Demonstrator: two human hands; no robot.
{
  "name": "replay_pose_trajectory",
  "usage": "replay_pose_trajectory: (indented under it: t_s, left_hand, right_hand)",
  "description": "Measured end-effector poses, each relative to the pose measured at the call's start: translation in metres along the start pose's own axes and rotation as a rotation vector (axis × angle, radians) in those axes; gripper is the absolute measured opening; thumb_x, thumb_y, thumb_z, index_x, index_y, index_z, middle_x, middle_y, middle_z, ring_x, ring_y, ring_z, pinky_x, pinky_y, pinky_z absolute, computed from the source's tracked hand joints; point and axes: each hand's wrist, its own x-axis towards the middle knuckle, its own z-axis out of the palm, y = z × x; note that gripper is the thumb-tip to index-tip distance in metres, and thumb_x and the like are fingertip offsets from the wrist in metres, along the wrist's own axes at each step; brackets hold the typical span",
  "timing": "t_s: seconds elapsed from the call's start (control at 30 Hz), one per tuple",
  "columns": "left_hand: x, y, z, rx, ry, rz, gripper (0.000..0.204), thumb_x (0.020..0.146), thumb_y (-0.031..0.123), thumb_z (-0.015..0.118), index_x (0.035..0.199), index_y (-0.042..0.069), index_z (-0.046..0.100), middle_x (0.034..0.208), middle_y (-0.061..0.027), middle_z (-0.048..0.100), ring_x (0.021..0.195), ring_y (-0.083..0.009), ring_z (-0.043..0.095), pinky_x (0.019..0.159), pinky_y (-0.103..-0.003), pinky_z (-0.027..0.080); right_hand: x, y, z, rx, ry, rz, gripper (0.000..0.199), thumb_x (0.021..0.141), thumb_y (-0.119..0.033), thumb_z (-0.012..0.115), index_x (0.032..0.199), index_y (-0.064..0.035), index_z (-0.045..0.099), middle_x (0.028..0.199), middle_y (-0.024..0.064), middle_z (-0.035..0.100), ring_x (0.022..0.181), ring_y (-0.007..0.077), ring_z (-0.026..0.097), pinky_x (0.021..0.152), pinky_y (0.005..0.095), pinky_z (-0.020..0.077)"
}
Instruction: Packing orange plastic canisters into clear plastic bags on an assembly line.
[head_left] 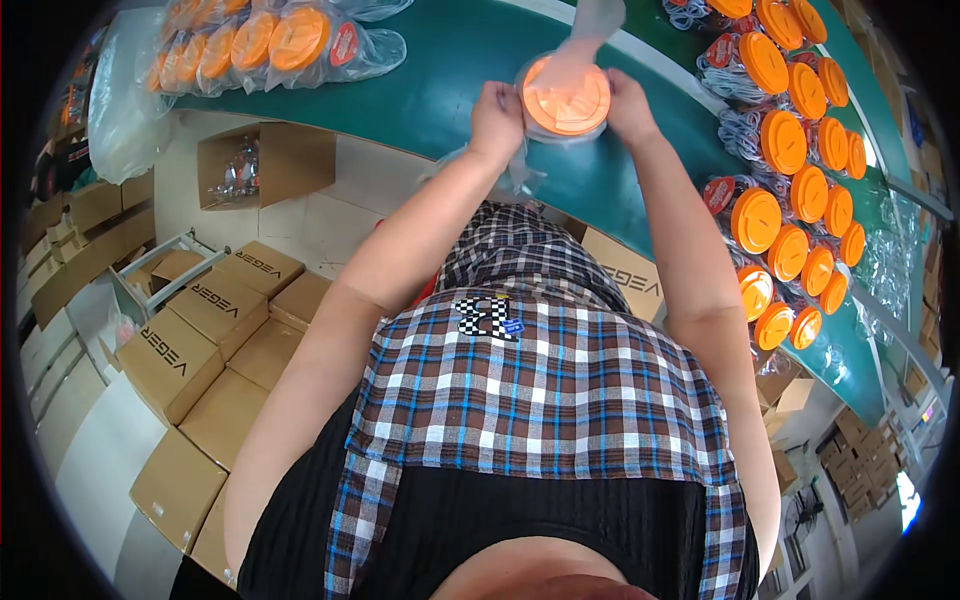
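A round container with an orange lid (560,112) is in front of me at the green work surface, with clear plastic film around it. A loose, whitish tail of the plastic bag (598,18) rises from its far side and partly covers the lid. My left hand (497,122) grips the container's left side, its fingers curled and partly hidden by the plastic. At the right side, my right hand (630,106) is closed on the same bagged container. More crumpled clear plastic (518,172) hangs below my left hand at the near edge.
Bagged orange-lidded containers (297,40) lie at the far left of the green work surface (420,75). Several orange-lidded containers (783,142) with grey cables stand in rows at right. Cardboard boxes (215,310) are stacked at lower left, near an open carton (297,165).
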Motion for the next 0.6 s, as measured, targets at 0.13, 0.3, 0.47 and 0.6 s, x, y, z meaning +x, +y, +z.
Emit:
replay_pose_trajectory:
  t_s: [0.13, 0.3, 0.47, 0.6]
  left_hand:
    - [-0.023, -0.025, -0.009, 0.329, -0.05, 0.003, 0.036, 0.089, 0.012, 0.053, 0.123, 0.0, 0.05, 0.092, -0.0192, 0.064, 0.075, -0.0305, 0.063, 0.068, -0.038, 0.051]
    - [-0.052, -0.004, -0.017, 0.23, -0.067, 0.254, 0.053, 0.085, 0.01, 0.056, 0.136, 0.005, 0.043, 0.095, -0.0199, 0.066, 0.081, -0.0342, 0.065, 0.069, -0.04, 0.051]
    - [-0.036, -0.005, 0.0, 0.511, -0.147, 0.269, 0.068, 0.084, 0.012, 0.058, 0.147, 0.011, 0.032, 0.107, -0.0183, 0.067, 0.087, -0.0326, 0.067, 0.072, -0.039, 0.052]
    - [-0.022, 0.016, -0.028, 0.863, -0.424, 0.117, 0.06, 0.088, 0.016, 0.057, 0.145, 0.012, 0.038, 0.112, -0.0175, 0.067, 0.09, -0.0342, 0.067, 0.076, -0.039, 0.053]
  right_hand:
    - [-0.04, 0.025, 0.004, -0.496, 0.062, -0.058, 0.015, 0.092, -0.016, 0.056, 0.095, -0.0033, 0.063, 0.078, 0.0117, 0.065, 0.068, 0.0259, 0.06, 0.063, 0.0344, 0.0493]
    - [-0.072, -0.031, -0.01, 0.487, -0.021, 0.524, 0.02, 0.089, -0.015, 0.056, 0.102, -0.0032, 0.063, 0.087, 0.018, 0.069, 0.079, 0.0366, 0.065, 0.07, 0.0408, 0.0518]
    - [-0.072, 0.033, 0.025, -0.389, -0.111, 0.108, 0.03, 0.091, -0.021, 0.057, 0.114, -0.0017, 0.06, 0.103, 0.0153, 0.07, 0.081, 0.0346, 0.067, 0.073, 0.0409, 0.0531]
    - [-0.08, -0.016, 0.017, -0.788, -0.346, 0.314, 0.039, 0.091, -0.025, 0.059, 0.122, -0.0009, 0.058, 0.116, 0.0127, 0.066, 0.087, 0.0289, 0.067, 0.078, 0.039, 0.0535]
